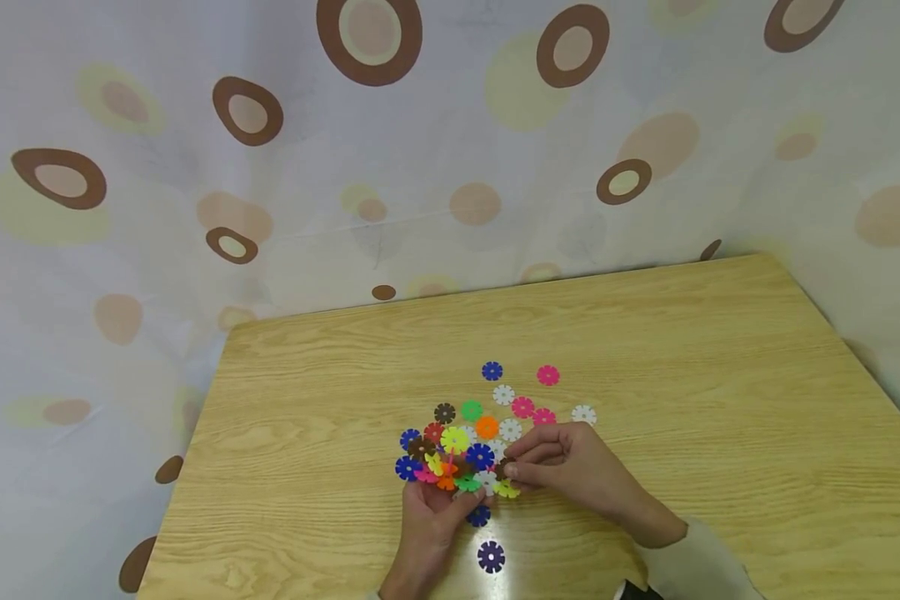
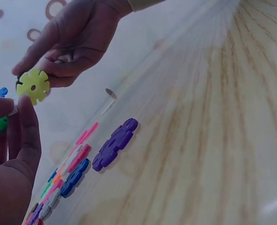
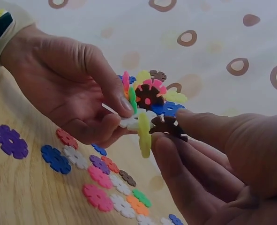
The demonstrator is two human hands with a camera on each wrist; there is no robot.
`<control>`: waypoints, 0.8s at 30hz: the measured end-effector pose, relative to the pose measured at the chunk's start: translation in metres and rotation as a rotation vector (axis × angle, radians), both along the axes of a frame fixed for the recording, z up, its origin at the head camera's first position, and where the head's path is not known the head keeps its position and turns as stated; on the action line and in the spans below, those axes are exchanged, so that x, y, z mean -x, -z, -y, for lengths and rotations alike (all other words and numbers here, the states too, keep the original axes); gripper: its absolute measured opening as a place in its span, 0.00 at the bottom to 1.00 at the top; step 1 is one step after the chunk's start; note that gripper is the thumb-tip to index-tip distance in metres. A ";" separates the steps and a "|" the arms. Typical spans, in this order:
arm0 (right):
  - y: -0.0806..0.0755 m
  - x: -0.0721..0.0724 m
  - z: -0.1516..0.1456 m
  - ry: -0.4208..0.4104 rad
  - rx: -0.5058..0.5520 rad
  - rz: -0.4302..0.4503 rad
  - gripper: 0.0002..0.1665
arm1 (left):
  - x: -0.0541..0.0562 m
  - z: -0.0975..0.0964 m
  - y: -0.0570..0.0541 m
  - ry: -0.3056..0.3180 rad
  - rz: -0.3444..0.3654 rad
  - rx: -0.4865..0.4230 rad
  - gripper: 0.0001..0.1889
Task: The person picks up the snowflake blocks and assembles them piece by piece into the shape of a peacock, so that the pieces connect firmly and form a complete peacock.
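My left hand [image 1: 429, 527] holds a cluster of interlocking plastic snowflake discs [image 1: 453, 439], in yellow, blue, brown, orange, green and white, up off the table. In the right wrist view, its thumb and fingers pinch a white disc [image 3: 131, 122] at the cluster's near end. My right hand [image 1: 587, 473] pinches a dark brown disc [image 3: 164, 125] between thumb and fingers. That disc meets a yellow disc [image 3: 145, 138], seen edge-on there and face-on in the left wrist view. How deep their slots sit together cannot be told.
Loose discs lie flat on the wooden table [image 1: 330, 392] beyond and below the cluster, among them a pink disc [image 1: 548, 375] and a white disc [image 1: 583, 414]. Nearer me lies a purple disc [image 1: 491, 546]. A patterned cloth [image 1: 420, 167] hangs behind the table.
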State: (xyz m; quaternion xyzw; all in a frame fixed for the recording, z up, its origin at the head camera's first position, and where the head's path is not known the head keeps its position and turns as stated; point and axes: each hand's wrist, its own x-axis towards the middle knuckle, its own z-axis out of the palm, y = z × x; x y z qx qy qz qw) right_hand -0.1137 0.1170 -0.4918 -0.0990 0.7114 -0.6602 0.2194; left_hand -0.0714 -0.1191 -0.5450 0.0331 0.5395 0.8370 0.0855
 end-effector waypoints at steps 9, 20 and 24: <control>0.009 0.001 0.001 -0.030 -0.017 -0.131 0.14 | 0.000 0.001 0.000 -0.001 0.012 -0.008 0.21; 0.011 0.002 0.004 -0.013 0.044 -0.082 0.24 | 0.000 0.001 0.000 -0.007 0.027 0.041 0.25; 0.010 0.001 0.007 0.008 0.058 -0.085 0.28 | 0.000 0.001 0.000 0.001 0.008 0.020 0.23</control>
